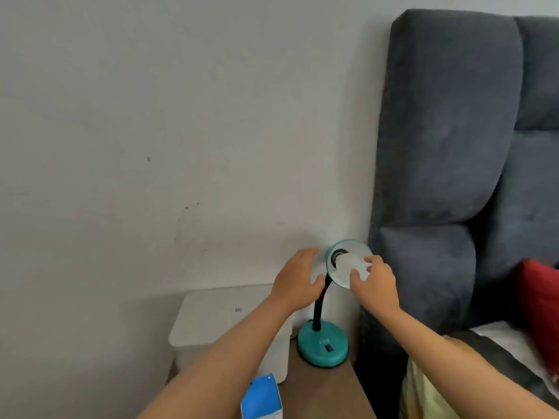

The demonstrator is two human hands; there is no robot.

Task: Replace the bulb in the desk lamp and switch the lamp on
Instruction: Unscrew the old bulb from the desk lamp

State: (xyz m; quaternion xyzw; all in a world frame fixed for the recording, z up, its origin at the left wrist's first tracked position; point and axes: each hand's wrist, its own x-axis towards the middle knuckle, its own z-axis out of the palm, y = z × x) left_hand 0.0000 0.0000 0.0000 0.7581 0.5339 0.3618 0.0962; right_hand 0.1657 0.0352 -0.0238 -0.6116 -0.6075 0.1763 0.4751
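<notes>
Two bare forearms rise from the bottom of the frame toward a teal lamp at lower centre right. Nearest, at the bottom edge, stands a blue and white box, likely bulb packaging, on a brown table. Beyond it sits the base, with a dark switch on its top and a black gooseneck curving up. To its left lies a white bin. The left hand is spread and loose, fingers released, just beside the neck and the shade; whether it touches either cannot be told. The right hand pinches the white bulb with thumb and fingertips, the bulb's base at the socket inside the shade at centre right. Bulbs of this kind are light, smooth and breakable, so the hold belongs on the wide body, turned gently, with the flexible neck steadied against twisting. Behind stand a pale wall and a grey headboard.
</notes>
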